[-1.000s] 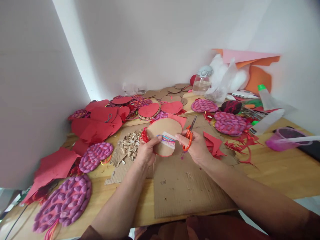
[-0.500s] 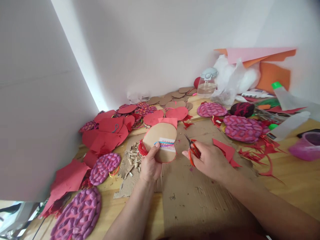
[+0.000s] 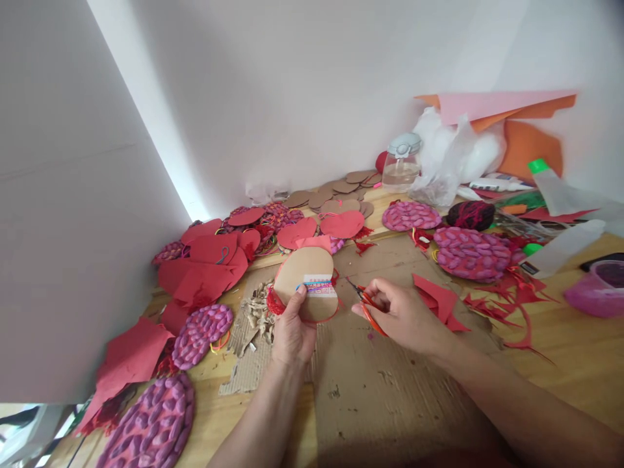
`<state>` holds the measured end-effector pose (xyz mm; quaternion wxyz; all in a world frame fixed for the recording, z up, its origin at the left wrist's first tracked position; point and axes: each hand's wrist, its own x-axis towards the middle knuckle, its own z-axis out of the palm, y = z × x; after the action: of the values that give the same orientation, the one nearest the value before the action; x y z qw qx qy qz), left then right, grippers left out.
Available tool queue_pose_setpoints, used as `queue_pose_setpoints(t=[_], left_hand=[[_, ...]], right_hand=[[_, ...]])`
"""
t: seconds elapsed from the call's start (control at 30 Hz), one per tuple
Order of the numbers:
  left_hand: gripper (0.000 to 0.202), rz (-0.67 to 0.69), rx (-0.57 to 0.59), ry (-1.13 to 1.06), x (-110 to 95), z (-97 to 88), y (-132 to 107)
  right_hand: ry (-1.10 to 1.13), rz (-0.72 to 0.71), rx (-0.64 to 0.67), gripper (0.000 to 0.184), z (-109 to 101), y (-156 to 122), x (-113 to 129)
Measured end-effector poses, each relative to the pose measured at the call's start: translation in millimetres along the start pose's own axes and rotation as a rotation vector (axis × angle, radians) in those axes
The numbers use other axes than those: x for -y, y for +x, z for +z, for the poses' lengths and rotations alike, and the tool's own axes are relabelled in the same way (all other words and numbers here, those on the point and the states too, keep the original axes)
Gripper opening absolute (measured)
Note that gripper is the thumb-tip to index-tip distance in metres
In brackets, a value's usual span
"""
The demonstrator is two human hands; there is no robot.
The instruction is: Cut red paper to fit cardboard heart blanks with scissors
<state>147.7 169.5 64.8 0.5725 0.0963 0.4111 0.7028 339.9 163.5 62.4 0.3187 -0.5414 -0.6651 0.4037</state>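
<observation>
My left hand (image 3: 295, 331) holds an oval brown cardboard piece (image 3: 302, 263), thumb on top and fingers beneath. A printed white strip (image 3: 319, 292) with blue and purple cord lies across its face. Red paper (image 3: 316, 243) shows along its edge, and a bundle of red yarn (image 3: 275, 301) hangs at its left side. My right hand (image 3: 397, 315) is closed on red-handled scissors (image 3: 373, 317), whose blades point toward the right edge of the cardboard, apart from it.
A corrugated cardboard sheet (image 3: 385, 403) covers the wooden table (image 3: 263, 426) under my hands. Red paper cutouts (image 3: 209, 250) and purple-studded ovals (image 3: 202, 335) lie left. Right are red scraps (image 3: 441, 302), a yarn ball (image 3: 470, 214), a lidded jar (image 3: 400, 172) and a pink cup (image 3: 597, 289).
The cardboard piece has shifted slightly left and down with my left hand. The scissors have moved a little left and lower, and their handles are spread wider.
</observation>
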Motion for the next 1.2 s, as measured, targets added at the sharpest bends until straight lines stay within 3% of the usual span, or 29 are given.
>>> queue_pose_setpoints(t=[0.13, 0.23, 0.4, 0.67, 0.93, 1.2], left_hand=[[0.041, 0.017, -0.013, -0.007, 0, 4.5, -15], [0.041, 0.002, -0.019, 0.019, 2, 0.3, -28], [0.043, -0.001, -0.025, 0.03, 7, -12.6, -35], [0.049, -0.044, 0.043, 0.08, 14, -23.9, -31], [0.052, -0.015, 0.047, 0.078, 9, -23.1, -35], [0.049, -0.001, 0.035, 0.142, 12, -22.4, -40]], right_hand=[[0.321, 0.037, 0.045, 0.026, 1, 1, 3], [0.414, -0.005, 0.098, 0.028, 2, -2, 8], [0.282, -0.035, 0.15, 0.027, 8, -9, 11], [0.291, -0.09, 0.137, 0.033, 16, -10, 12], [0.526, -0.058, 0.224, 0.04, 16, -17, 7], [0.426, -0.018, 0.16, 0.031, 16, -29, 8]])
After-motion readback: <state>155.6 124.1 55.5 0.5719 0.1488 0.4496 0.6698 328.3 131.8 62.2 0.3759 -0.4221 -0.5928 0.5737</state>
